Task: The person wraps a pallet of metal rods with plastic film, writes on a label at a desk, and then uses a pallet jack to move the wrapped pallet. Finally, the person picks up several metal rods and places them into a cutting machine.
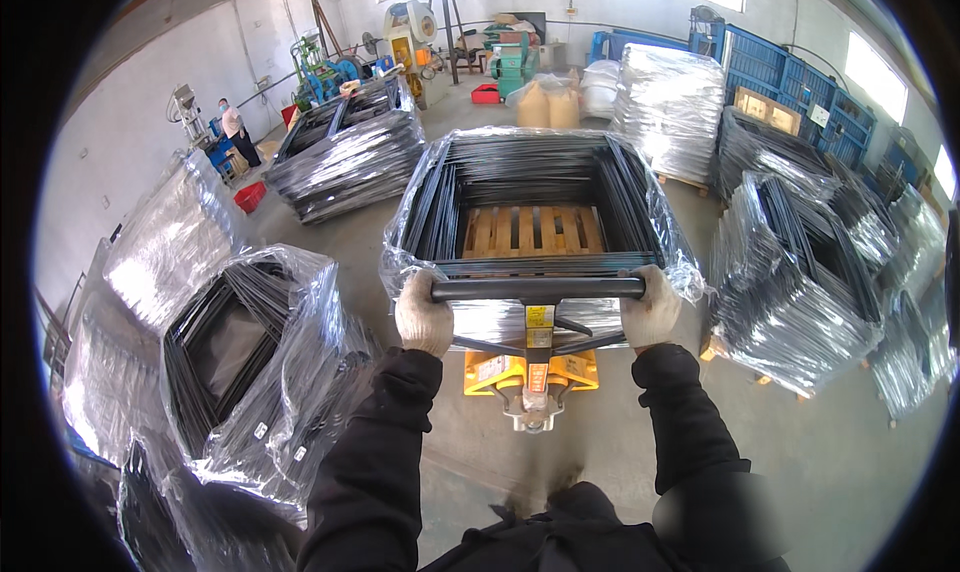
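Note:
Both my hands wear white knit gloves and grip the black crossbar handle point(537, 290) of a yellow pallet jack point(530, 370). My left hand point(424, 314) closes on the bar's left end, my right hand point(650, 309) on its right end. In front of the jack sits a wooden pallet point(531, 230) ringed by a tall stack of black metal frames point(536, 177) wrapped in clear plastic film.
More plastic-wrapped stacks of black frames stand close at my left point(245, 357), at my right point(795, 282) and ahead left point(350, 152). A person point(238, 132) stands by machines at the far left wall. Blue racks point(790, 87) and sacks point(545, 102) fill the back. Concrete floor point(830, 452) shows at lower right.

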### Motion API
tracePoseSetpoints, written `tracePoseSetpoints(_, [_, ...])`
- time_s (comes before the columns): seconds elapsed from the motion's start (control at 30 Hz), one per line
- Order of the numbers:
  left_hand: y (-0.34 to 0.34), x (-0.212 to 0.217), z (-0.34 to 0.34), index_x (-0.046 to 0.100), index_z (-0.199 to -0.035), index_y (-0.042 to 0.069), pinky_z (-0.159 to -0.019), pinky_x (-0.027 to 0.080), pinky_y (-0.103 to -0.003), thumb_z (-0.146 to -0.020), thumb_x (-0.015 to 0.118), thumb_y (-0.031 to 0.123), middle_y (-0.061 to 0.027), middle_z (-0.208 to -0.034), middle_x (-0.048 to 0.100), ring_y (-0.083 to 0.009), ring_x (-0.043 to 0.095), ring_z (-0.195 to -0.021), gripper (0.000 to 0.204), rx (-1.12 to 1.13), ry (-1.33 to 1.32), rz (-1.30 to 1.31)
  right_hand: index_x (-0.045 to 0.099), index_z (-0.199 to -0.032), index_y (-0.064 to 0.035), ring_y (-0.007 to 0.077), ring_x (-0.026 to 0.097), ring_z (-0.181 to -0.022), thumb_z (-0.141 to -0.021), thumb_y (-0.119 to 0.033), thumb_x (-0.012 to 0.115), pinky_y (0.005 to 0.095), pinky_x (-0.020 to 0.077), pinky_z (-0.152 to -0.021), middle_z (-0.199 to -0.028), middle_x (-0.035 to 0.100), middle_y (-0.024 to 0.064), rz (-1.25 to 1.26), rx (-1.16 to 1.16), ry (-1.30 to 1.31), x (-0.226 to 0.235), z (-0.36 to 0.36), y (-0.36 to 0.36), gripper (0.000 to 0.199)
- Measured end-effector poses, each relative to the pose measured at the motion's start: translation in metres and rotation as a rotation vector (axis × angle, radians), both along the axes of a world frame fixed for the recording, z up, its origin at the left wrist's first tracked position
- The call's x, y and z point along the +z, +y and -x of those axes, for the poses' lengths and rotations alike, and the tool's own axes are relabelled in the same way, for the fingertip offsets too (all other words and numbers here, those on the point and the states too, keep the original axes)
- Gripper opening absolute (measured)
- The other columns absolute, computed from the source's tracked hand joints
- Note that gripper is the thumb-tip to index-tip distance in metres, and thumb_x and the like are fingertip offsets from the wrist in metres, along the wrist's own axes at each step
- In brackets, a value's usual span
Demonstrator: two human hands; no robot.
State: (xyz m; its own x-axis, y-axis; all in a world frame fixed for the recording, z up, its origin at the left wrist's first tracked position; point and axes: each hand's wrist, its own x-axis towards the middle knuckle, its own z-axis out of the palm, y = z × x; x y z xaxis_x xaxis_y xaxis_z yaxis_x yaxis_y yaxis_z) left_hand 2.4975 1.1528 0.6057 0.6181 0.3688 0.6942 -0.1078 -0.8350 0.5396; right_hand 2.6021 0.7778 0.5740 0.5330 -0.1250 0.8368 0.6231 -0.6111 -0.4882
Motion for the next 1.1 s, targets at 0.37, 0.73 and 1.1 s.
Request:
tracePoseSetpoints(0.37, [0.067, -0.007, -0.205, 0.075, -0.107, 0.002, -0.093, 0.061, -0.042, -0.092, 0.067, -0.009, -0.0176, -0.102, 0.076, -0.0343, 0.077, -0.096, 0.020, 0.099, -0.022, 0.045, 0.078, -0.105, -0.0138, 0.0406, 0.078, -0.087, -0.079, -0.005, 0.087, 0.0517, 0.0617, -0.078, -0.097, 0.079, 0.0103, -0.037, 0.087, 0.002, 0.006, -0.194, 0.058, 0.028])
tracePoseSetpoints(0.73, [0.102, -0.006, -0.313, 0.068, -0.100, 0.004, -0.082, 0.057, -0.036, -0.093, 0.070, -0.012, -0.0108, -0.089, 0.068, -0.0203, 0.065, -0.083, 0.018, 0.053, 0.007, 0.021, 0.074, -0.108, -0.0115, 0.0431, 0.078, -0.093, -0.078, -0.010, 0.095, 0.0524, 0.0617, -0.083, -0.100, 0.078, 0.0128, 0.076, 0.255, 0.097, 0.006, -0.323, 0.074, 0.036])
tracePoseSetpoints(1.1, [0.120, -0.008, -0.365, 0.070, -0.098, 0.004, -0.079, 0.057, -0.037, -0.087, 0.066, -0.016, -0.0107, -0.089, 0.068, -0.0228, 0.069, -0.083, 0.023, -0.056, 0.033, 0.030, 0.078, -0.103, -0.0130, 0.0410, 0.076, -0.084, -0.082, -0.014, 0.091, 0.0517, 0.0588, -0.078, -0.089, 0.076, 0.0106, 0.098, 0.311, 0.171, 0.002, -0.380, 0.090, 0.024])
